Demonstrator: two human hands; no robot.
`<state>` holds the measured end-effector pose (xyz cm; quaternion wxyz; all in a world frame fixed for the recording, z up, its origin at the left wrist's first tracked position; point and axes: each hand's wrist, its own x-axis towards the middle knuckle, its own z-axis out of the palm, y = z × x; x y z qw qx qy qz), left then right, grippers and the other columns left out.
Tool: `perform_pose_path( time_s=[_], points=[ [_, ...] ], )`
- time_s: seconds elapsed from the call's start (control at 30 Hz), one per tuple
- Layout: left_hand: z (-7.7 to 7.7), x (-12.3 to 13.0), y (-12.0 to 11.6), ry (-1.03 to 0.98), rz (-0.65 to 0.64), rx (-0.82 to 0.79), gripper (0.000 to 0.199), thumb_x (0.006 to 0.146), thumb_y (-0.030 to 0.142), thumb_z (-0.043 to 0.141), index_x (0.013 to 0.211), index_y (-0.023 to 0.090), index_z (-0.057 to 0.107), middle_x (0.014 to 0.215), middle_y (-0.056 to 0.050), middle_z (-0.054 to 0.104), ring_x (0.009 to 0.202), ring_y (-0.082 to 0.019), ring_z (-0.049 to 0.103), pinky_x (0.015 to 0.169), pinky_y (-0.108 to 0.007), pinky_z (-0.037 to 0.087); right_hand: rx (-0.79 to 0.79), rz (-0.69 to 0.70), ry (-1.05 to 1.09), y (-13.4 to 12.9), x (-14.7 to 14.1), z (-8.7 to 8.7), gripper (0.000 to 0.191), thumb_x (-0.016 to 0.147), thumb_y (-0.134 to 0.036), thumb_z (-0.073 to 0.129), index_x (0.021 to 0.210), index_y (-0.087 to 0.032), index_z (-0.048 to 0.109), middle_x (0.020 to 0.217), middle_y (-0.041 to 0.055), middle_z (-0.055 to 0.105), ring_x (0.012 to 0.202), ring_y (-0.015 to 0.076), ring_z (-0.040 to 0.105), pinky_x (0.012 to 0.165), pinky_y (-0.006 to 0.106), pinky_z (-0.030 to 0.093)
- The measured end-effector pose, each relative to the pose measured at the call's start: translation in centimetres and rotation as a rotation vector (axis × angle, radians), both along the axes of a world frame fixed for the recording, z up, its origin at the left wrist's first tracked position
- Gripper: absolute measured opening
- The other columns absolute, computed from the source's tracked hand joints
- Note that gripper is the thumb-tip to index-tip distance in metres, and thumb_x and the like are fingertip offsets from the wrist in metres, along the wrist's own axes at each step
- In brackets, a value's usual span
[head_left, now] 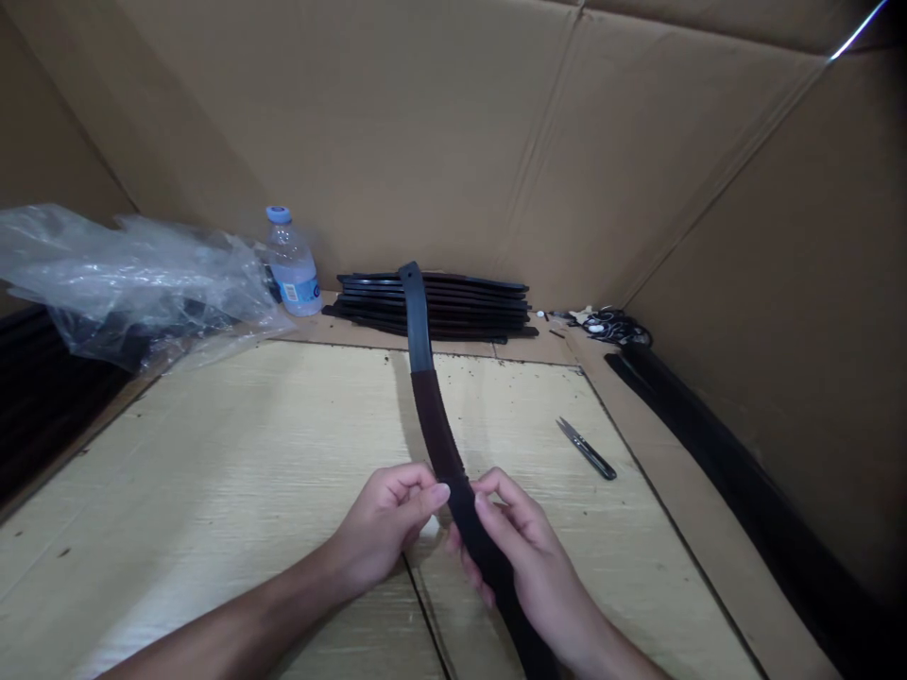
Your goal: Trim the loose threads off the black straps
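Together, left grip (388, 517) and right grip (522, 538) pinch strip (437, 423)

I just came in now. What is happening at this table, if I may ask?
A person holds a long dark strip above the table. The left hand pinches its left edge and the right hand grips the right edge, fingers curled underneath. Its far end looks smooth, the rest duller. Snips lie to the right; a pile of black strips is behind, beside a bottle.
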<state>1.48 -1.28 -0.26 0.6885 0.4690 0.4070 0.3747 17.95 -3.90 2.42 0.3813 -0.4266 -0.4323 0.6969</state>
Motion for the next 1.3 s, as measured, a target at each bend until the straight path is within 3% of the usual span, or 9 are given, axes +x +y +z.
perform_pose_path(
  time_s=[0.13,0.3,0.4,0.5,0.67,0.87,0.97,1.1,1.3],
  points=[
    [-0.09,0.20,0.17,-0.029,0.004,0.027,0.033,0.081,0.043,0.058,0.069,0.013,0.055,0.050,0.004,0.045,0.043,-0.005,0.030,0.043,-0.018,0.019,0.055,-0.036,0.012,0.03,-0.15,0.49,0.023,0.084,-0.041,0.055,0.081,-0.019,0.048,0.068,-0.0024,0.056,0.053,0.0071,0.046,0.049,0.019,0.037],
    [-0.28,0.45,0.07,-0.126,-0.012,0.060,0.030,0.068,0.037,0.073,0.081,0.011,0.062,0.064,-0.001,0.055,0.056,-0.009,0.045,0.054,-0.021,0.035,0.055,-0.121,-0.056,-0.05,-0.21,0.39,0.032,0.072,-0.030,0.072,0.099,-0.019,0.058,0.075,-0.0018,0.059,0.068,0.0091,0.052,0.062,0.020,0.041],
    [-0.13,0.47,-0.16,-0.112,-0.029,0.050,0.027,0.072,0.035,0.070,0.082,0.011,0.064,0.071,-0.004,0.060,0.063,-0.013,0.052,0.061,-0.024,0.040,0.070,-0.089,-0.062,0.18,-0.17,0.33,0.030,0.068,-0.026,0.075,0.092,-0.017,0.061,0.080,0.0007,0.063,0.074,0.0116,0.057,0.070,0.022,0.044],
    [0.19,0.35,-0.26,-0.031,-0.051,0.075,0.026,0.078,0.037,0.062,0.081,0.011,0.064,0.072,-0.005,0.061,0.065,-0.014,0.052,0.061,-0.024,0.040,0.090,-0.077,-0.078,0.26,-0.17,0.23,0.025,0.066,-0.028,0.077,0.077,-0.015,0.058,0.071,-0.0004,0.062,0.066,0.0104,0.056,0.063,0.021,0.046],
    [0.50,0.13,-0.18,-0.003,-0.070,0.088,0.027,0.081,0.038,0.059,0.070,0.013,0.059,0.065,-0.003,0.058,0.061,-0.013,0.051,0.059,-0.024,0.039,-0.003,-0.048,-0.032,-0.31,-0.27,-0.28,0.031,0.076,-0.042,0.065,0.083,-0.021,0.044,0.060,-0.0056,0.054,0.037,0.0070,0.044,0.034,0.018,0.034],
    [0.05,0.06,0.07,0.004,-0.022,0.028,0.028,0.081,0.039,0.059,0.070,0.013,0.056,0.059,0.000,0.054,0.048,-0.006,0.038,0.046,-0.018,0.027,0.169,-0.085,-0.108,-0.34,-0.10,-0.27,0.026,0.089,-0.041,0.048,0.078,-0.017,0.051,0.067,-0.0015,0.053,0.053,0.0069,0.043,0.048,0.020,0.035],
    [-0.27,0.04,0.23,-0.044,-0.037,0.020,0.031,0.076,0.042,0.065,0.079,0.012,0.060,0.059,0.001,0.052,0.045,-0.005,0.032,0.042,-0.017,0.021,0.176,-0.090,-0.136,-0.30,-0.15,-0.09,0.021,0.086,-0.038,0.054,0.090,-0.018,0.055,0.071,-0.0008,0.054,0.060,0.0087,0.047,0.055,0.021,0.037],
    [0.00,0.16,0.15,-0.096,-0.067,0.019,0.034,0.075,0.042,0.065,0.091,0.012,0.063,0.061,0.000,0.053,0.049,-0.007,0.038,0.046,-0.018,0.028,0.146,-0.107,-0.166,-0.29,-0.18,0.18,0.038,0.079,-0.034,0.064,0.112,-0.020,0.052,0.076,-0.0011,0.053,0.068,0.0109,0.050,0.063,0.023,0.041],
    [0.39,0.25,-0.15,-0.005,-0.032,0.063,0.030,0.078,0.041,0.061,0.074,0.012,0.061,0.065,-0.003,0.055,0.060,-0.011,0.048,0.057,-0.022,0.037,0.147,-0.061,-0.156,-0.06,0.12,0.00,0.026,0.074,-0.030,0.069,0.091,-0.018,0.054,0.072,-0.0020,0.053,0.065,0.0096,0.050,0.060,0.022,0.043]
  ],
)
